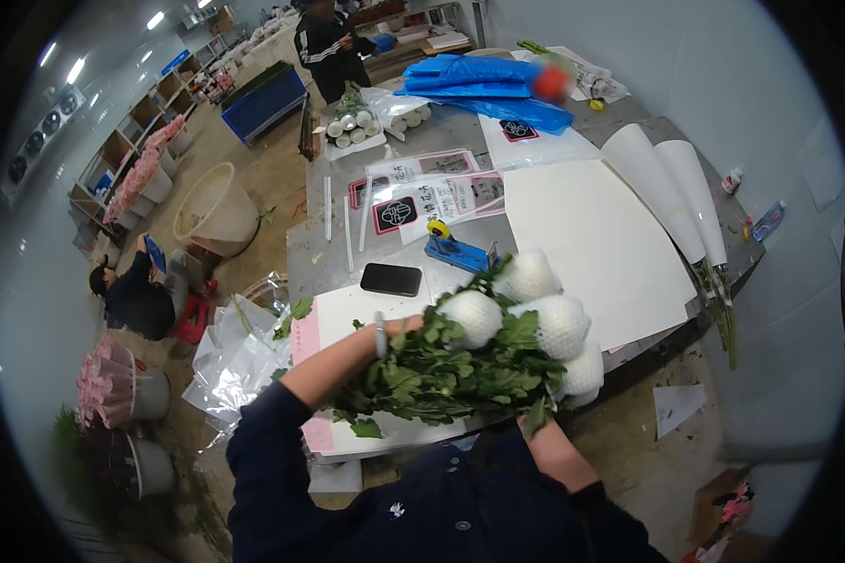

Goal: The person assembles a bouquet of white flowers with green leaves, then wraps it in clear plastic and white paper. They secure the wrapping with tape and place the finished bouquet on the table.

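A bunch of leafy cut flowers, apparently chrysanthemums, is held between my hands over the table's near edge. Several of its heads wear white foam-net sleeves and point to the right. My left hand reaches in at the far side of the leaves; its fingers are hidden among them. From below, my right forearm goes up under the heads, where leaves cover the hand. Beneath the bunch lies a white paper sheet with a pink edge. A black phone and a blue tape dispenser lie just beyond.
Large white paper sheets cover the table's right part, beside two paper-wrapped flower bunches. Printed clear sleeves and blue plastic lie farther back. Clear wrapping stands at left. One person sits at left; another stands behind the table.
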Demonstrator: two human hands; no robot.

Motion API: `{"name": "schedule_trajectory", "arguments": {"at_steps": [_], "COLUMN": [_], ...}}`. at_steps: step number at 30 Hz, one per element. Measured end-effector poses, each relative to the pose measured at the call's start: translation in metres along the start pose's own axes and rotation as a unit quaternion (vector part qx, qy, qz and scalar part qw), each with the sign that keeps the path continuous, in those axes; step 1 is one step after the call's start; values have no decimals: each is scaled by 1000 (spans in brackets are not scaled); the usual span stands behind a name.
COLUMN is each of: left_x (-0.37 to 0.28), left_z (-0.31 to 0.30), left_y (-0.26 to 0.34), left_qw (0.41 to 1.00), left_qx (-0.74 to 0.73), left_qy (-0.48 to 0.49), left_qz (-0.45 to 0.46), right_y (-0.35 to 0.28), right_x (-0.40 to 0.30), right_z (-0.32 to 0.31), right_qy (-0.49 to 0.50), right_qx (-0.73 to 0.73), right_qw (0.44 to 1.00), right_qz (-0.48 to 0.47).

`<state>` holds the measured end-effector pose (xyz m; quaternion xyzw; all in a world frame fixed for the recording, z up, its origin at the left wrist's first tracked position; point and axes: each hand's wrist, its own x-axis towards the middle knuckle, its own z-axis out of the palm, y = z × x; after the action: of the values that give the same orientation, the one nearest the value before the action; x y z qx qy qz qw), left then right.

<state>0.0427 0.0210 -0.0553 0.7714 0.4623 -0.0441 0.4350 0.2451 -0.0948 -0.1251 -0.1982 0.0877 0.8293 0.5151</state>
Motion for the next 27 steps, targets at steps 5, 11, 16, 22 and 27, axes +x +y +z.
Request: {"name": "schedule_trajectory", "arguments": {"at_steps": [5, 11, 16, 22, 27], "left_x": [49, 79, 107, 151, 185], "left_z": [69, 87, 78, 72, 82], "left_y": [-20, -20, -20, -5, 0], "left_qw": [997, 996, 996, 992, 984], "left_qx": [31, 33, 24, 8, -18], "left_qy": [-64, -76, -89, -123, -168], "left_qz": [-26, -11, 0, 33, 52], "right_y": [-12, -11, -24, -58, -107], "right_x": [-57, -77, -80, -70, -96], "right_z": [-79, -114, -118, -93, -188], "right_qy": [132, 192, 197, 193, 415], "right_qx": [66, 106, 120, 74, 11], "right_qw": [987, 969, 962, 966, 897], "right_qz": [-63, -109, -143, -156, -151]}}
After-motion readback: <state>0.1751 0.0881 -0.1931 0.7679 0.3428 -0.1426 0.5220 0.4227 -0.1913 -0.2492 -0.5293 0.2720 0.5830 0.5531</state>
